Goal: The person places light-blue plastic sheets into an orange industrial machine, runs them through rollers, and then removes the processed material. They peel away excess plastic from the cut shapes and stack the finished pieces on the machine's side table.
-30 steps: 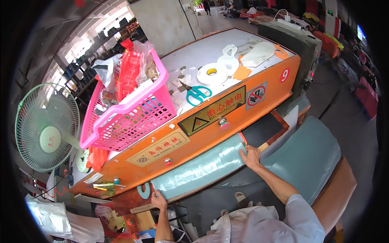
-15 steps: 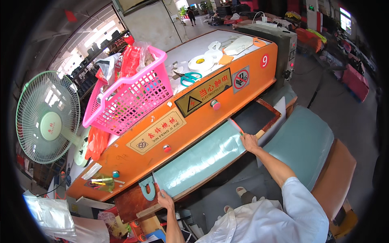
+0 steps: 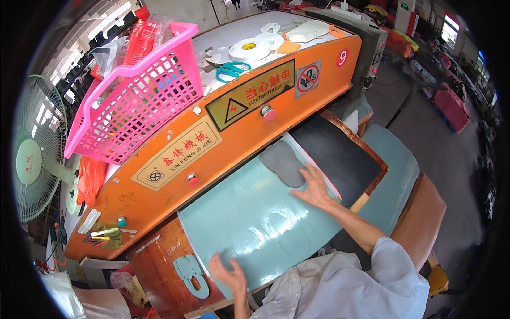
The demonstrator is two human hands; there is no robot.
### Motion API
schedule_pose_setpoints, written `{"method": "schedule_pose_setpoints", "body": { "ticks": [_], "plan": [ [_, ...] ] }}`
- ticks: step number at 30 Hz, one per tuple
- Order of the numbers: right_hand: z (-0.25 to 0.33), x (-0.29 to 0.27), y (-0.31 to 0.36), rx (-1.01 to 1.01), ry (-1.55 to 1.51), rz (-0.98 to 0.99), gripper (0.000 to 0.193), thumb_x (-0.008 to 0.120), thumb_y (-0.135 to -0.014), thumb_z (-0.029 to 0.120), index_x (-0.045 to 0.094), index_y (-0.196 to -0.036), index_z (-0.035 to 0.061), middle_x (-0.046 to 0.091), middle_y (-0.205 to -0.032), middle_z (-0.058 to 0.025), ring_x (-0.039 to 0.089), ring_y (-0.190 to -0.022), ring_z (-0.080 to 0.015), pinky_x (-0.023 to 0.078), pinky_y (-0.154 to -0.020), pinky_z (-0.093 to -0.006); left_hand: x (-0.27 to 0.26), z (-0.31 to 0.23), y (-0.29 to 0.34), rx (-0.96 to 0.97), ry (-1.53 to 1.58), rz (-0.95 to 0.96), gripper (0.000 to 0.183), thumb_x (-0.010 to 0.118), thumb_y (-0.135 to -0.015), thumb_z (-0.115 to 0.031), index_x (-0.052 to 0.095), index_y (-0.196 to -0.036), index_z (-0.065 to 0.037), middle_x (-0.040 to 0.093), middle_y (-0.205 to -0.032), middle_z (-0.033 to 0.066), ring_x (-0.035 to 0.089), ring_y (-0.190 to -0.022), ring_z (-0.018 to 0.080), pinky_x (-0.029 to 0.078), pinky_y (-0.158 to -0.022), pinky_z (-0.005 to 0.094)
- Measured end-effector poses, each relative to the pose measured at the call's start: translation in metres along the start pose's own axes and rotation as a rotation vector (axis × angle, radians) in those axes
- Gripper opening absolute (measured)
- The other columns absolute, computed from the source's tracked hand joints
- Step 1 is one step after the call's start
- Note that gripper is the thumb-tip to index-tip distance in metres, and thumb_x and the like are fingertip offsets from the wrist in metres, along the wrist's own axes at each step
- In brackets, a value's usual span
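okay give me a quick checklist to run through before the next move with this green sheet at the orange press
1. Right hand flat on the green sheet, beside the dark grey cutout: ok.
2. Left hand at the sheet's near left corner: ok; whether it grips or only touches, cannot tell.
3. Both hands outside the gap under the orange press: ok; right fingers lie close to it.
4. Sheet flat on the bed, no folds showing: ok.
5. Stack of cut green pieces clear of the sheet: ok, it lies on the brown board to the left.
6. Press at rest or running: cannot tell.
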State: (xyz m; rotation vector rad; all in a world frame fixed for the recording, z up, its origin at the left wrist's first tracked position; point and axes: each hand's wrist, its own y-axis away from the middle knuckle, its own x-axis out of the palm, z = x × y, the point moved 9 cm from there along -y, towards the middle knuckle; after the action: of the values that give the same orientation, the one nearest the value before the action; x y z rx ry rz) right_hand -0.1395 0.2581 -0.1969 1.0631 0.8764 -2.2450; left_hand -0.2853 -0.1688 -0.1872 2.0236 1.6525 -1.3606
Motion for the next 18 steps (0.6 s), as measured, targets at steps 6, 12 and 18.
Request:
{"method": "schedule_pose_setpoints", "body": {
  "ticks": [6, 12, 18],
  "plan": [
    [-0.009, 0.013, 0.005, 0.036, 0.057, 0.088, 0.075, 0.092, -0.074, 0.036, 0.066, -0.135, 0.0003, 0.053, -0.149, -0.0218, 0.048, -0.138, -0.0441, 0.043, -0.117, -0.0517, 0.151, -0.141, -0.027, 0.26, 0.081, 0.527, 0.078, 0.077, -0.089, -0.025, 0.046, -0.154, 0.005, 0.047, -0.158, 0.0258, 0.036, -0.152, 0.0456, 0.023, -0.127, 0.0571],
    [-0.125, -0.039, 0.02, 0.438, -1.077, 0.098, 0.06, 0.088, -0.083, 0.02, 0.069, -0.134, -0.0051, 0.059, -0.147, -0.0196, 0.057, -0.137, -0.0313, 0.044, -0.118, -0.0451, 0.233, -0.193, 0.006, 0.386, -0.007, 0.703, 0.082, 0.072, -0.097, -0.038, 0.039, -0.16, 0.004, 0.033, -0.17, 0.0251, 0.025, -0.16, 0.0437, 0.016, -0.129, 0.0593],
    [-0.212, -0.138, 0.062, 0.414, -0.172, -0.166, 0.054, 0.091, -0.075, 0.024, 0.075, -0.121, 0.0001, 0.066, -0.14, -0.013, 0.061, -0.129, -0.0332, 0.049, -0.111, -0.0438, 0.253, -0.207, -0.01, 0.399, -0.088, 0.716, 0.085, 0.07, -0.1, -0.044, 0.036, -0.162, 0.004, 0.028, -0.173, 0.0246, 0.022, -0.161, 0.0431, 0.017, -0.131, 0.0547]
  ]
}}
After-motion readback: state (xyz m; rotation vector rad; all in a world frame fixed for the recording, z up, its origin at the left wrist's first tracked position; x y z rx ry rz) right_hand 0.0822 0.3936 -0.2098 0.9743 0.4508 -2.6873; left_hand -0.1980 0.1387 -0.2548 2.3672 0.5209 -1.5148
